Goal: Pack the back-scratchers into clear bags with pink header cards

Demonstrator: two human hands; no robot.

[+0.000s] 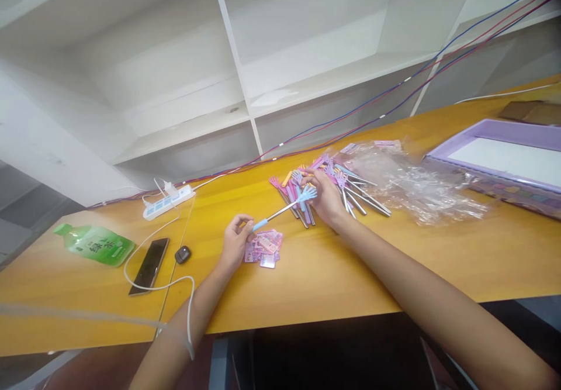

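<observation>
Left hand [235, 241] pinches the light-blue grip end of a telescopic back scratcher with a blue hand-shaped head [280, 210]; the metal shaft runs up and right from it, just above the table [333, 273]. Right hand [326, 197] closes its fingers on the blue claw head, so the scratcher spans between both hands. Right hand sits at the near edge of a pile of pink, purple and blue hand-shaped scratchers with metal shafts [346, 188], touching it. Small stack of pink and purple printed cards [264, 247] lies flat just right of the left hand. Crumpled clear plastic bags [412, 182] lie right of the pile, a purple-rimmed box [504, 159] beyond them. Left side of table: black phone [149, 264], small black mouse-like object [183, 254], green drink pouch [95, 244], white power strip [169, 202].
</observation>
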